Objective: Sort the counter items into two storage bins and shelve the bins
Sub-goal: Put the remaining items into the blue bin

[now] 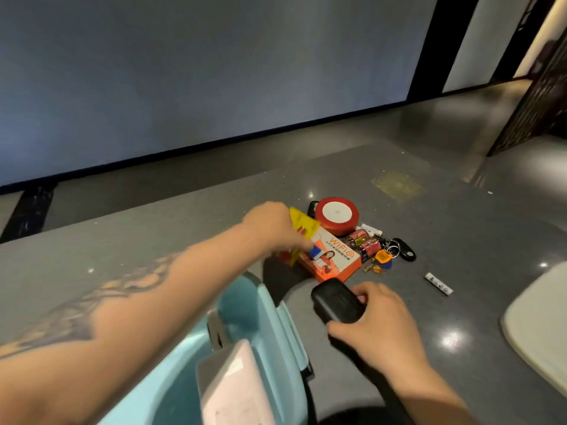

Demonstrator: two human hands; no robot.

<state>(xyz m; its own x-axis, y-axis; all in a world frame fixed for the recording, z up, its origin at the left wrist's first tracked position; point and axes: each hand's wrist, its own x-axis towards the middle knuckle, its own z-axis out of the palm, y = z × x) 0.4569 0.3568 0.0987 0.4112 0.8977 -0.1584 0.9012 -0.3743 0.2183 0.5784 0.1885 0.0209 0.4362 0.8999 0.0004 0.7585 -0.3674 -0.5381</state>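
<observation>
Two hands work at once over a grey stone surface (460, 240) scattered with small items waiting to be sorted. The left hand (273, 225) reaches across a pale blue bin (270, 317) and pinches a yellow plastic piece (302, 223), perhaps together with a small blue-and-white item at its fingertips, just above an orange WIFI box (334, 259). The right hand (380, 320) has its fingers and thumb curled round a black case (336, 300) lying on the surface in front of the box. Beyond the box sit a red ribbon spool (337, 214), two dark red cylinders (363, 242), a bunch of keys with a black fob (395, 251), a white tube (372, 230) and, well apart to the right, a small white stick (438, 283). A white tablet-like slab (233, 384) already stands in the blue bin; the rim of a second, whitish bin (537, 326) shows at the right edge. Sorting appears barely begun, and neither bin is shelved. The risks look modest: the left forearm crosses low over the blue bin and could knock its rim; the thin yellow piece, held by its edge, could slip; and with both hands lifting together, either could brush the cylinders, which may roll towards the surface's edge.
</observation>
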